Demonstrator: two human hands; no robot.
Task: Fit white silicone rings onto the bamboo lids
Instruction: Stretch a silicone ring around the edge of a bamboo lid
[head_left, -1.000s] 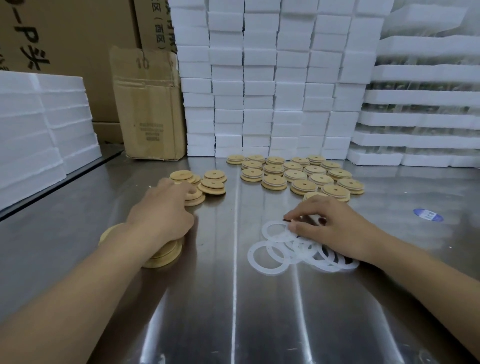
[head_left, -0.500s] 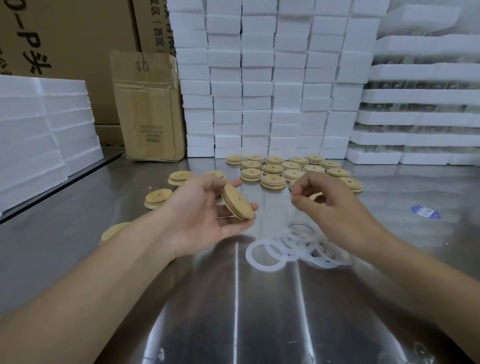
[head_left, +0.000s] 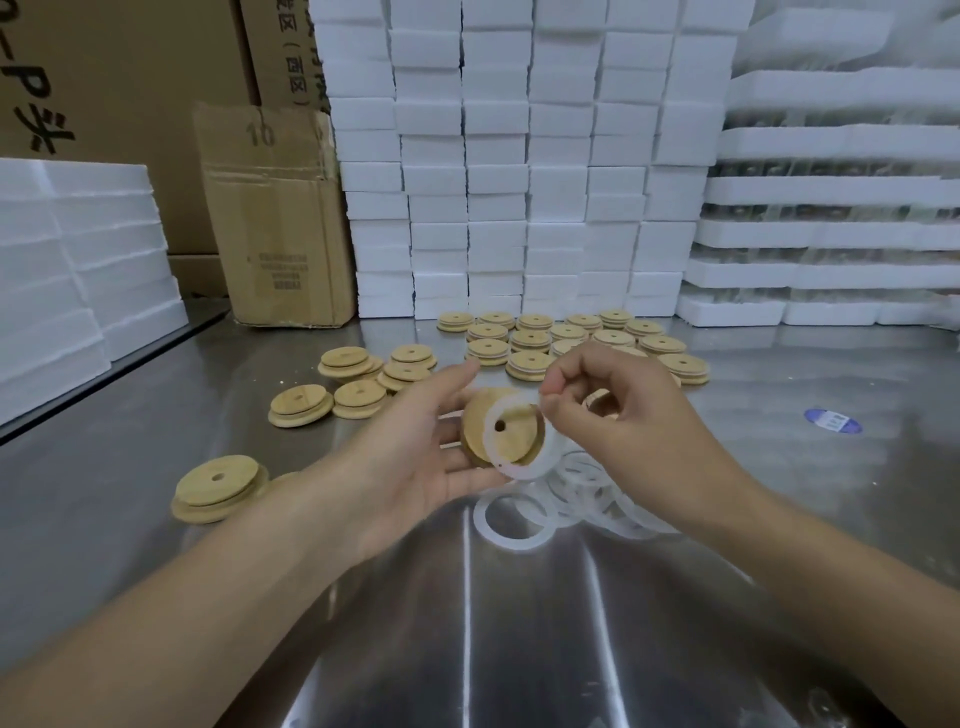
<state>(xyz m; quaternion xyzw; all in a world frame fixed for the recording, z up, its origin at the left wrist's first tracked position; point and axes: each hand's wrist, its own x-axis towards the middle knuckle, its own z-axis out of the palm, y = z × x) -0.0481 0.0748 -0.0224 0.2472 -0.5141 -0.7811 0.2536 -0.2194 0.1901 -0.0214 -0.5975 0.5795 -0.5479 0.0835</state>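
Here's my left hand (head_left: 415, 457) and right hand (head_left: 623, 421), both bare; bare forearms (head_left: 208, 597) down at seven and five o'clock.

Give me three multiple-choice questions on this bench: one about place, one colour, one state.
1. On the steel table, the pile of loose white silicone rings lies: A at the near edge; B beneath the right hand; C at the far edge.
2. The oval sticker is: A blue; B red; C green.
3. The round bamboo lid in the left hand has: A no ring; B a crack; C a white ring partly on.
Answers: B, rings show under the wrist; A, plainly blue; C, ring sits half over it.
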